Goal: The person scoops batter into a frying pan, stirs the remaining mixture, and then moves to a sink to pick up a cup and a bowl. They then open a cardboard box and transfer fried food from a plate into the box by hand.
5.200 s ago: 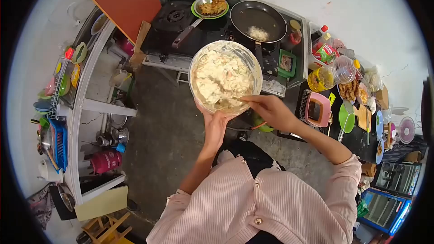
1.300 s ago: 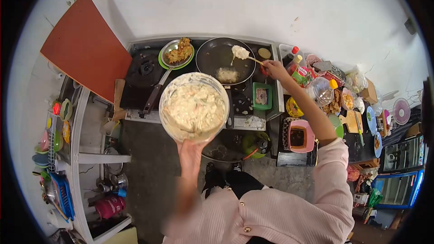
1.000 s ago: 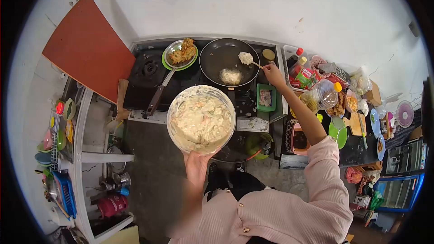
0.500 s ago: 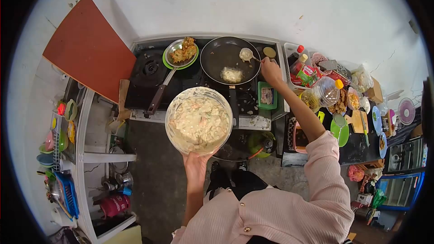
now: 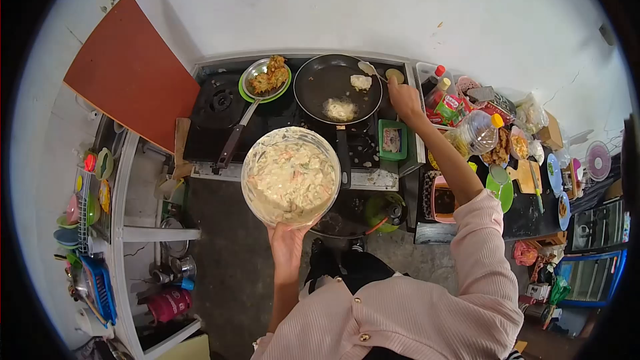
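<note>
My left hand (image 5: 288, 245) is closed around the lower edge of a clear bowl (image 5: 248, 208), held up in front of the stove. Thick, pale batter (image 5: 291, 177) with orange and green bits lies in it. My right hand (image 5: 404, 98) grips a metal spoon (image 5: 367, 68), whose bowl is over the right rim of a black frying pan (image 5: 313, 87). Two separate dollops sit in the pan: one batter portion (image 5: 341, 110) near the front, another batter portion (image 5: 361, 83) at the right. Nothing covers either dollop.
Left of the pan, a long-handled strainer (image 5: 247, 88) holds browned fritters (image 5: 269, 77) above a green plate. A green container (image 5: 393, 140) stands right of the pan handle. Bottles (image 5: 481, 132) and a cutting board (image 5: 525, 177) crowd the right side. A red-brown board (image 5: 130, 70) leans at left.
The spoon's batter has dropped into the pan as a second dollop. My right hand and spoon have shifted slightly up, towards the rim. The bowl has moved slightly left.
</note>
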Action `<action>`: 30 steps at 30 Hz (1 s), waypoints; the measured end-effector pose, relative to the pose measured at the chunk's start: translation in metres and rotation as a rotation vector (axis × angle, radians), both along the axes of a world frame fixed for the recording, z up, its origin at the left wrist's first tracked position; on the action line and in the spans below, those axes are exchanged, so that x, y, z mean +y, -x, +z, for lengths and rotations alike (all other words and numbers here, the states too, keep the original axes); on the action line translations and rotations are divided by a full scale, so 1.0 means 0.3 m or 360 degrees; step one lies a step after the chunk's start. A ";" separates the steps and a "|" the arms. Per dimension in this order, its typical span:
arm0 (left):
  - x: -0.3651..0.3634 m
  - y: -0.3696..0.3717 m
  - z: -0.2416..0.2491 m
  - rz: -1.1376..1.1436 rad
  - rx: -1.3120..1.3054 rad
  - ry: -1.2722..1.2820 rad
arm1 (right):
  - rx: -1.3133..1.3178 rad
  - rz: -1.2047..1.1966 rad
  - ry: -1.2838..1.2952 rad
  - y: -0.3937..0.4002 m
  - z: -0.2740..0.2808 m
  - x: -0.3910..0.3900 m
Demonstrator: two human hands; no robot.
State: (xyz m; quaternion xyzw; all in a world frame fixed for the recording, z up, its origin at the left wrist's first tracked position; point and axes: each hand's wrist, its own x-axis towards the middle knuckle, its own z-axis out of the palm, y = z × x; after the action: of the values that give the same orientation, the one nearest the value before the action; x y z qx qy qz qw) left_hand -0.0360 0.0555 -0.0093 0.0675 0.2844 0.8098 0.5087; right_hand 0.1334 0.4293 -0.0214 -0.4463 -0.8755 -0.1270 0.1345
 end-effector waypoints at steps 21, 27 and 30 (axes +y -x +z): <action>-0.015 0.009 -0.009 -0.0002 0.0032 0.0091 | 0.0190 -0.0088 0.0000 -0.005 0.018 -0.049; -0.023 0.018 -0.017 -0.0056 0.0123 0.0046 | 0.1424 0.0100 0.1389 -0.091 0.199 -0.088; -0.025 0.014 0.020 -0.0072 0.0129 0.0020 | 0.1453 0.0110 0.1947 -0.094 0.395 -0.259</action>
State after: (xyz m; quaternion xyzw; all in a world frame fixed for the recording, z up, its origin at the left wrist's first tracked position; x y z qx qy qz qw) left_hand -0.0400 0.0480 -0.0034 0.1034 0.3083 0.7928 0.5155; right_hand 0.1616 0.3516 0.0972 -0.4217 -0.6610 0.5820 0.2157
